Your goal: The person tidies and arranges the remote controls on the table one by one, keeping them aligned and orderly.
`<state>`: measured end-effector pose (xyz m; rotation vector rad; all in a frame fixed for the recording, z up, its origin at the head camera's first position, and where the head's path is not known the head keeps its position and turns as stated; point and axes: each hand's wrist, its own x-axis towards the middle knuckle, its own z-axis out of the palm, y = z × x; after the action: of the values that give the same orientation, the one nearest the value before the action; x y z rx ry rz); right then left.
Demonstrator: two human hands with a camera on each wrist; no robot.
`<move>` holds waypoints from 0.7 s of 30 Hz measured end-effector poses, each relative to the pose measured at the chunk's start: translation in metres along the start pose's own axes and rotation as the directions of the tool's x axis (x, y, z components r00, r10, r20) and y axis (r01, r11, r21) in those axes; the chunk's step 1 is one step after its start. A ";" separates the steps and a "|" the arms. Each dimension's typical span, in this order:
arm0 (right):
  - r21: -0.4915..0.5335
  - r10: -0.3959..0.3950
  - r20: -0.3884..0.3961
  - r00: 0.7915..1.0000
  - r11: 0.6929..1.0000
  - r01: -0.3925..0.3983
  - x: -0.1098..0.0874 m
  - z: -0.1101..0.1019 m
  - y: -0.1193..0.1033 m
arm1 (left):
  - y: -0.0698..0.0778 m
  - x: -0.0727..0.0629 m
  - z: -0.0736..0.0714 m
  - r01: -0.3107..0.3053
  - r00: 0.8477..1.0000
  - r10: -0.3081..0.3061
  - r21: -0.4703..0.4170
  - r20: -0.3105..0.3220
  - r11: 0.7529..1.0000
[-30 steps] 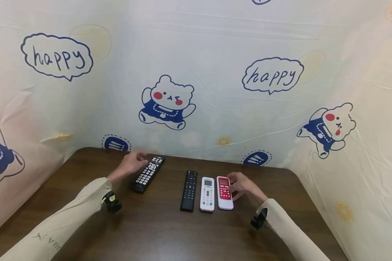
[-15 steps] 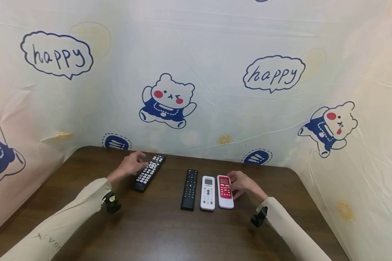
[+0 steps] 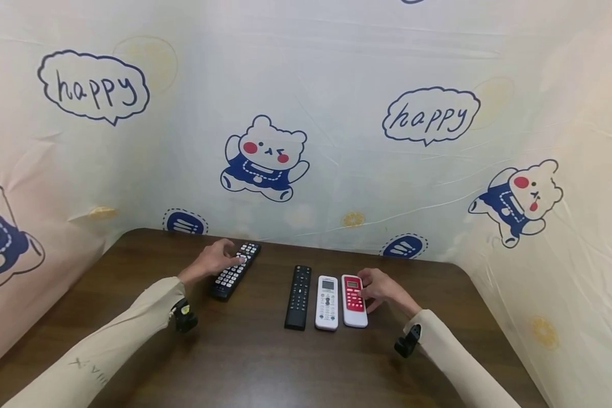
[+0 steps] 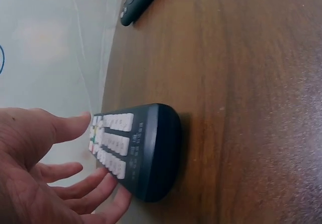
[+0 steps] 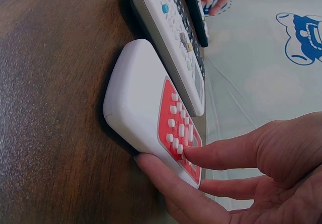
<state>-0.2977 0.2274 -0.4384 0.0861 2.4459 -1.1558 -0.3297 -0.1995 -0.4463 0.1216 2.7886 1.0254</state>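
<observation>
A black remote control with white keys (image 3: 228, 285) lies slanted on the table at the left. My left hand (image 3: 213, 261) is at its left side, thumb over the keys. The left wrist view shows the fingers (image 4: 95, 193) along the remote's side, the thumb well apart from them. At the right, my right hand (image 3: 386, 290) holds a white remote control with a red key panel (image 3: 355, 318). In the right wrist view its thumb (image 5: 226, 152) rests on the keys and the index finger touches the side edge.
Between the hands lie a slim black remote (image 3: 297, 314) and a white remote with a small screen (image 3: 327, 317), roughly side by side. The brown table (image 3: 265, 362) meets a printed curtain (image 3: 336, 170) at its back and sides.
My left hand has moved a little to the right, bringing its thumb over the keys of the black remote. The right hand stays at the red and white remote.
</observation>
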 end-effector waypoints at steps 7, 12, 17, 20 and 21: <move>-0.011 -0.004 -0.007 1.000 1.000 0.004 0.001 -0.001 -0.001 | 0.004 0.001 0.003 0.018 1.000 -0.018 0.023 0.019 1.000; -0.015 -0.003 -0.015 1.000 1.000 0.003 0.002 -0.002 -0.003 | 0.006 0.008 0.003 0.052 0.997 -0.053 0.016 0.047 0.998; -0.021 0.004 -0.009 1.000 1.000 -0.004 0.002 -0.001 -0.002 | 0.005 0.008 0.002 0.091 0.992 -0.089 -0.022 0.093 0.996; -0.024 0.001 -0.005 1.000 1.000 -0.001 0.002 0.000 -0.001 | 0.004 0.006 0.001 0.114 0.987 -0.104 -0.071 0.123 0.991; -0.025 0.002 -0.007 1.000 1.000 -0.002 0.001 0.000 0.000 | 0.003 0.005 0.000 0.120 0.985 -0.108 -0.088 0.134 0.989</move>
<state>-0.2985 0.2268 -0.4390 0.0857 2.4651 -1.1257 -0.3346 -0.1960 -0.4450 0.0146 2.5931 1.0798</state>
